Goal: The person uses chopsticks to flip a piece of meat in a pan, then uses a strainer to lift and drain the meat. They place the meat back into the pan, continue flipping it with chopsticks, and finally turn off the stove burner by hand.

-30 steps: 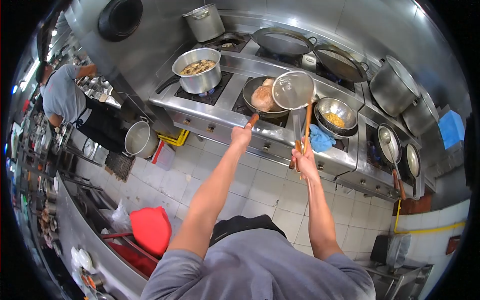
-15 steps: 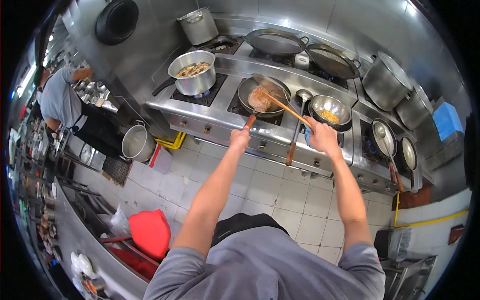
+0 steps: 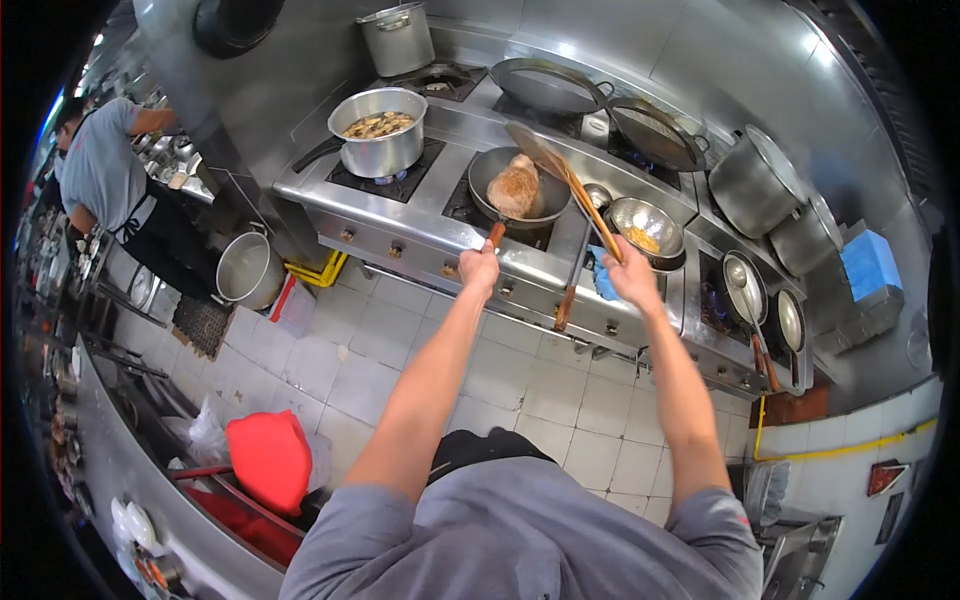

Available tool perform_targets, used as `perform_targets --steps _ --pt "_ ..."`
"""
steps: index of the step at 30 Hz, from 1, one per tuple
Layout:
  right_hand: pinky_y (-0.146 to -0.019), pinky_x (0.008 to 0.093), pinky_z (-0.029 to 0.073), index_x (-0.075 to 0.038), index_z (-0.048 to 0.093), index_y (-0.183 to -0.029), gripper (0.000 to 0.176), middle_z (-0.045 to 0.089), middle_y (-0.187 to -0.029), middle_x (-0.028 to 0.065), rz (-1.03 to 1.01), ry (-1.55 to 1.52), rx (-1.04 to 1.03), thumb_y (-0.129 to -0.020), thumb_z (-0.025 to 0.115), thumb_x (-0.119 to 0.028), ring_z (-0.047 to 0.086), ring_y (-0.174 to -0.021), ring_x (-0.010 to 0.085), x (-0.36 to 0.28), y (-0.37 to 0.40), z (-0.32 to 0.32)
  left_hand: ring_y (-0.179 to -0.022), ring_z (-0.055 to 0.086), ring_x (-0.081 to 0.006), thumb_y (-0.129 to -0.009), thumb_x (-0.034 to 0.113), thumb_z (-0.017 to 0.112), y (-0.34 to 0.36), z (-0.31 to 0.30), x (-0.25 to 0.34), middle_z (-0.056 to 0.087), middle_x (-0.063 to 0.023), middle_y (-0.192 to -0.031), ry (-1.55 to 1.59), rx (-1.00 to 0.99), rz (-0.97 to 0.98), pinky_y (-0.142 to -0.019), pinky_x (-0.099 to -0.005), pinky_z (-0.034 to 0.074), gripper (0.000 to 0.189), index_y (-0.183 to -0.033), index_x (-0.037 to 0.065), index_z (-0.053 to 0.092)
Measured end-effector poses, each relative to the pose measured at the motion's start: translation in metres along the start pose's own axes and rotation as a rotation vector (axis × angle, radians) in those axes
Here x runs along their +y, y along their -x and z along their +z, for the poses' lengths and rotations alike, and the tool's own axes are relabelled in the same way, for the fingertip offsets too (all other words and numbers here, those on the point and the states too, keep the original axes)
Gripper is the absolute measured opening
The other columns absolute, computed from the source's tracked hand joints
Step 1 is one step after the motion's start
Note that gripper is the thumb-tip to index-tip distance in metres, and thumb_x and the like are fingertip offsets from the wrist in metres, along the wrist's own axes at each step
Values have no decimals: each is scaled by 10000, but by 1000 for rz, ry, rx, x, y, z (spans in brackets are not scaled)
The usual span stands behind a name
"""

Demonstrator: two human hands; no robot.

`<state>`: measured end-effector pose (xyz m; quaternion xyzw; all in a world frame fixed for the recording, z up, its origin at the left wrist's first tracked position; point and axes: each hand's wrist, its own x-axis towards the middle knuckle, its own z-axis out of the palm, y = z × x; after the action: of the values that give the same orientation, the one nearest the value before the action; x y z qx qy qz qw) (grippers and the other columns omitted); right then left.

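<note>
My left hand [image 3: 479,268] is closed around the wooden handle of a dark frying pan [image 3: 545,208], which sits over a burner. In the pan lies a browned piece of meat [image 3: 513,190]. My right hand [image 3: 632,277] grips a long wooden-handled spatula [image 3: 584,198]; its wide blade is raised over the pan's far right rim, apart from the meat. Just right of the pan, a ladle [image 3: 568,290] rests on the stove with its wooden handle hanging past the front edge. Beside my right hand are a metal bowl [image 3: 655,215] with yellow bits and a blue cloth [image 3: 604,276].
A saucepan [image 3: 383,157] of sliced food in liquid stands over a lit flame on the left. Large pans [image 3: 549,85] and tall pots [image 3: 757,185] line the back and right. Another person [image 3: 112,180] works at far left, near a big pot [image 3: 250,272] and a red stool [image 3: 270,460].
The spatula has lifted off the meat, its blade now above the pan's far rim. The meat shows a different side and position in the pan. My view has shifted slightly.
</note>
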<state>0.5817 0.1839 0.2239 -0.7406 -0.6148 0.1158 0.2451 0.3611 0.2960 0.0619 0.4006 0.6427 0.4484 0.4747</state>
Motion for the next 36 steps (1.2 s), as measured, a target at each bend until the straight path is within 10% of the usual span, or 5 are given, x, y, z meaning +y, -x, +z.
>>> perform_targets --steps 6,11,14,21,36 --pt "-472 226 340 -64 542 -995 137 488 -623 -23 40 -803 117 -891 500 -143 414 -522 58 20 12 82 -915 582 -413 -858 349 534 41 13 30 613 -285 -906 -69 53 -4 -807 -424 427 456 -933 -95 606" --pt "-361 235 262 -95 529 -891 135 552 -585 3 394 -1147 -11 -890 526 -230 410 -433 61 14 18 68 -414 369 -97 -906 357 501 17 16 9 464 -31 -632 241 -187 -156 -341 -258 299 354 -911 3 493" --pt "-363 238 265 -95 532 -890 145 552 -589 4 452 -1328 13 -888 532 -239 411 -431 63 33 23 69 -419 394 -95 -894 371 523 20 -11 17 498 -21 -632 198 -290 -145 -346 -245 321 335 -897 36 506" --pt "-348 260 264 -82 550 -876 140 542 -620 15 631 -1122 215 -854 531 -219 386 -411 87 92 49 8 -733 476 -120 -872 460 497 41 -52 11 517 -23 -875 119 -218 -143 -566 -294 422 396 -1069 117 492" --pt "-359 198 243 -42 560 -943 168 562 -666 6 765 -966 107 -826 572 -162 337 -462 43 152 56 -39 -720 447 -92 -812 169 618 94 -141 -101 500 6 -780 -47 -330 -21 -644 -232 390 233 -980 24 545"
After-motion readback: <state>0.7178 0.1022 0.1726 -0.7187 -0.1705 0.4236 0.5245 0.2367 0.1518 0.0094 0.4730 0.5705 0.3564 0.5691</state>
